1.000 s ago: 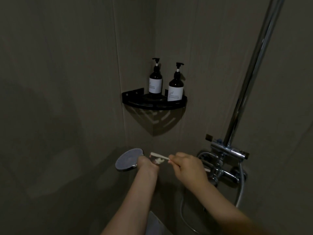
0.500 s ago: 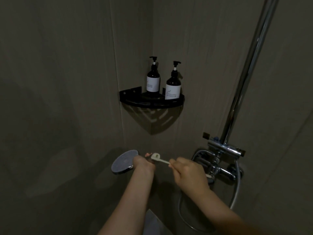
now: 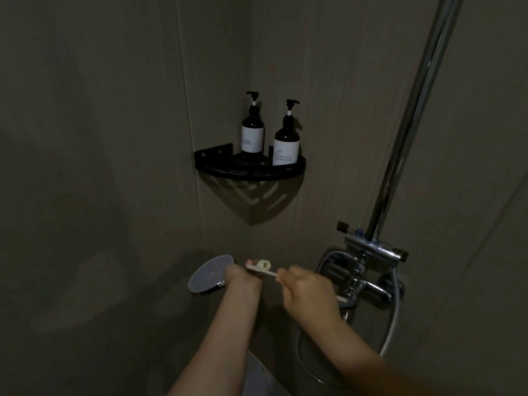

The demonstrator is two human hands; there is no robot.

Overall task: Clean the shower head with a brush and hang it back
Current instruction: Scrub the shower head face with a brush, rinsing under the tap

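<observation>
My left hand (image 3: 241, 278) grips the handle of the round shower head (image 3: 210, 274), whose grey spray face is turned up and toward me, sticking out to the left of the hand. My right hand (image 3: 308, 290) holds a small white brush (image 3: 261, 267) by its handle. The brush head hovers just above my left hand's fingers, to the right of the spray face and apart from it. The brush's far end pokes out behind my right hand. The chrome hose (image 3: 393, 315) loops down from the mixer.
A chrome mixer valve (image 3: 371, 252) with a vertical riser pipe (image 3: 411, 115) stands on the right wall. A black corner shelf (image 3: 248, 170) above carries two dark pump bottles (image 3: 253, 130). Grey tiled walls close in on both sides.
The brush head has shifted a little left over my left hand. The shower head stays held in about the same place; the view has drifted slightly.
</observation>
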